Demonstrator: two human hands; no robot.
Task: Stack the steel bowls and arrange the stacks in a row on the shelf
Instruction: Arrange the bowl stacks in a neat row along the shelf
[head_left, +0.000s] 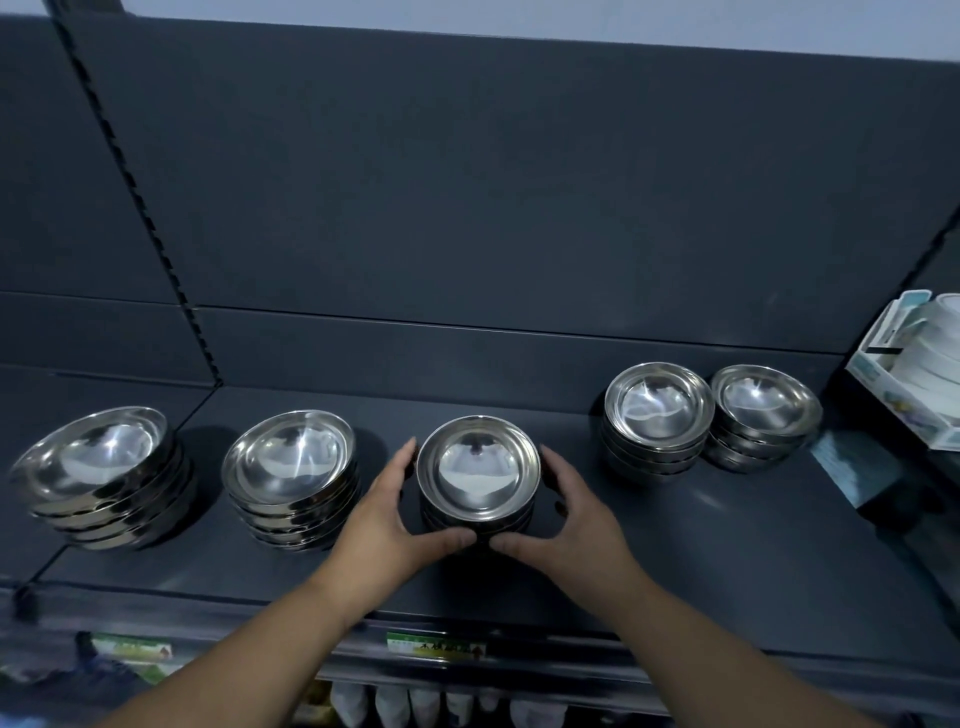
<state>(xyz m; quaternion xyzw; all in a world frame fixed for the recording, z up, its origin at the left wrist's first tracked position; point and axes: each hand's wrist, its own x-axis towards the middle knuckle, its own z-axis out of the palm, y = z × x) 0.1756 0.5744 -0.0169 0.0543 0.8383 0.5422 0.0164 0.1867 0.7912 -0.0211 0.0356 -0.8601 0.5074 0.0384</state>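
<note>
The middle stack (478, 470) of steel bowls is being cupped on the shelf (727, 545) by the left hand (384, 512) and right hand (576, 519), each grip curled round it, probably for alignment with the stack left of it (291, 467) and the stack right of it (657, 410).

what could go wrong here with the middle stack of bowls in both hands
The left hand sits close to the neighbouring stack, so a leftward push may bump it. The middle stack is held only at its sides by that hand and the right hand; smooth bowls might slip askew. The far-left stack looks tilted, so a jolt could topple it.
</note>
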